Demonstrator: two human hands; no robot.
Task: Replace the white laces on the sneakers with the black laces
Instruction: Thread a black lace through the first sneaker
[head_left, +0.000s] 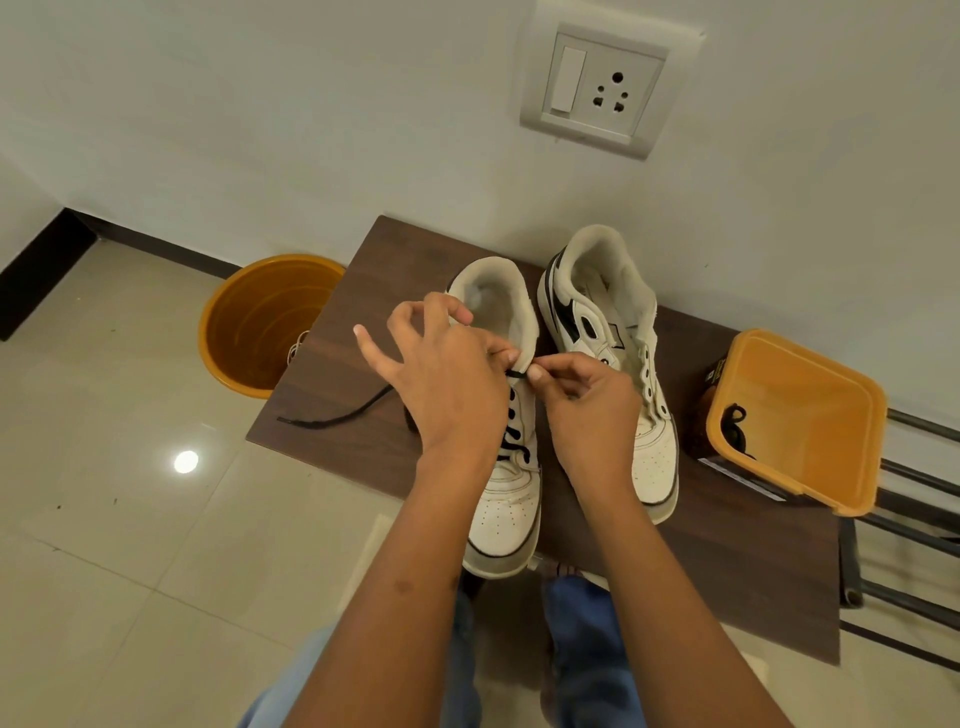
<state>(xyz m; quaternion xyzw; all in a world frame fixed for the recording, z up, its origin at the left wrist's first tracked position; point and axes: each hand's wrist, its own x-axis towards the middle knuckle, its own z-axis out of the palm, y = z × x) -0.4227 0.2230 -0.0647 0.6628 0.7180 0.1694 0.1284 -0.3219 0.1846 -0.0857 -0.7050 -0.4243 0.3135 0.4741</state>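
Two white sneakers with black trim stand on a dark wooden table (322, 364), toes towards me. The left sneaker (506, 514) carries a black lace (511, 434) crossed through its eyelets; one loose end (332, 418) trails left across the table. My left hand (441, 379) is over the shoe's upper eyelets, fingers curled at the collar. My right hand (582, 405) pinches the lace's other end beside the top eyelet. The right sneaker (623, 364) has bare eyelets. Another black lace (735, 421) lies in an orange tub (810, 415) at the right.
An orange bucket (260, 322) stands on the tiled floor left of the table, something white showing inside it. A wall with a switch and socket plate (602, 88) rises behind the table. A dark metal rack (914, 519) is at the right. My jeans show below.
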